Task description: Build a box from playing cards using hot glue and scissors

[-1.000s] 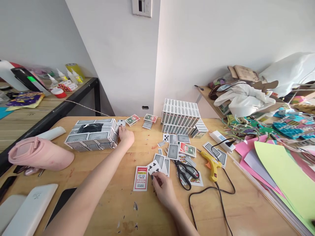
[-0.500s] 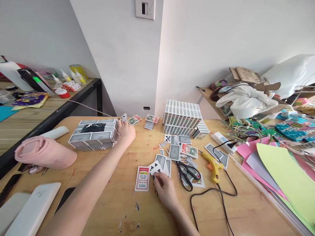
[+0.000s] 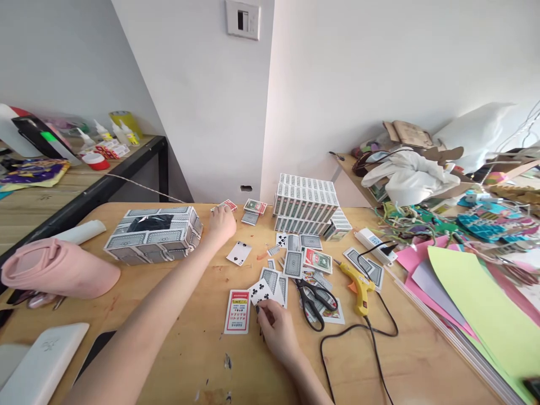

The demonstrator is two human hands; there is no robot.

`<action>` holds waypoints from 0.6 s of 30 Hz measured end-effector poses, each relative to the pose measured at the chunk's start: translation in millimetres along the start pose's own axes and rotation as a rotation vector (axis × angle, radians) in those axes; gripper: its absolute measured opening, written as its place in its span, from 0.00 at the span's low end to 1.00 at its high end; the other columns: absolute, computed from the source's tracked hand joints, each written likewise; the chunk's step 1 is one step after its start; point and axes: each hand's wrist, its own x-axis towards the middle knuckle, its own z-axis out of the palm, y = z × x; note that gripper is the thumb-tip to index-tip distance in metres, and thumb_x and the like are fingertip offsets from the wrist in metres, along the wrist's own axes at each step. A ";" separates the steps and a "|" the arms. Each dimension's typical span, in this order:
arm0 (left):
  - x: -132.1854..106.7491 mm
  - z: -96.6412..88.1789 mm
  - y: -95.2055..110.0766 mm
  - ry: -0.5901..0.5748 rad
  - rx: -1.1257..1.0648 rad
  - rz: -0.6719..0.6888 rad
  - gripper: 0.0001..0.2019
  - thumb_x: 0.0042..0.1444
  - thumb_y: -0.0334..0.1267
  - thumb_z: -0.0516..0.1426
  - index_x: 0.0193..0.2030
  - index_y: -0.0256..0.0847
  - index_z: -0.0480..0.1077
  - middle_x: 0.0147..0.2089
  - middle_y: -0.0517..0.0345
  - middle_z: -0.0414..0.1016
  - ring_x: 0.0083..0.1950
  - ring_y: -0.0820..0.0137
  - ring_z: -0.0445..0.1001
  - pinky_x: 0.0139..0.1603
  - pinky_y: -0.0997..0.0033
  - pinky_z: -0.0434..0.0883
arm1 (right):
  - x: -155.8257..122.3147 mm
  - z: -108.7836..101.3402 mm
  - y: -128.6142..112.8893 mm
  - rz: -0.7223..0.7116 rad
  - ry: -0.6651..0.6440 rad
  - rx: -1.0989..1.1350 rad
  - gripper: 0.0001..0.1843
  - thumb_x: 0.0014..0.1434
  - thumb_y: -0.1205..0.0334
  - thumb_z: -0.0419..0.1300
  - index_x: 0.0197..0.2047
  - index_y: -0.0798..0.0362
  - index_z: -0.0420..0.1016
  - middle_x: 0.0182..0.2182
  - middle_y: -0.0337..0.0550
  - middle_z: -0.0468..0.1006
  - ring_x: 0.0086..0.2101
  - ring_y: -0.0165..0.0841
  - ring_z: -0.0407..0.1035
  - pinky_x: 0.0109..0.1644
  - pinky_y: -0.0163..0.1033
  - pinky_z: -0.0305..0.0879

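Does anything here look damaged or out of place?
Yes. Low on the wall behind the table, a dark, ragged hole looks like damage. The table bears dark and reddish marks, and loose playing cards lie untidily overlapping, some beneath the scissors.

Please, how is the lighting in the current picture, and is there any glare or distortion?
In the head view, the right wall looks brighter than the left wall; in the head view, glints show on the black film atop the card-covered box; in the head view, the left forearm looks stretched toward the edge, probably by a wide lens.
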 end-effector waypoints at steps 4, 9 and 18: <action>45.0 15.0 -8.0 -0.051 -0.029 -0.084 0.26 0.51 0.36 0.52 0.57 0.27 0.57 0.57 0.31 0.62 0.58 0.53 0.61 0.55 0.59 0.59 | 0.2 0.3 -1.2 0.008 0.000 -0.001 0.13 0.58 0.59 0.49 0.35 0.55 0.73 0.24 0.42 0.72 0.24 0.29 0.64 0.27 0.31 0.58; 44.8 24.0 -17.9 -0.149 -0.035 -0.181 0.32 0.46 0.46 0.56 0.55 0.27 0.59 0.49 0.28 0.68 0.51 0.47 0.67 0.45 0.53 0.65 | 0.2 1.0 -1.8 0.006 0.006 0.012 0.12 0.58 0.60 0.50 0.34 0.55 0.73 0.24 0.41 0.72 0.23 0.29 0.63 0.27 0.31 0.58; 43.6 17.0 28.5 -0.106 -0.091 0.108 0.33 0.49 0.53 0.53 0.60 0.39 0.56 0.58 0.40 0.62 0.59 0.52 0.59 0.56 0.56 0.57 | 1.0 0.0 -2.5 0.025 -0.001 -0.025 0.12 0.57 0.62 0.50 0.35 0.54 0.73 0.25 0.42 0.73 0.24 0.29 0.64 0.28 0.31 0.58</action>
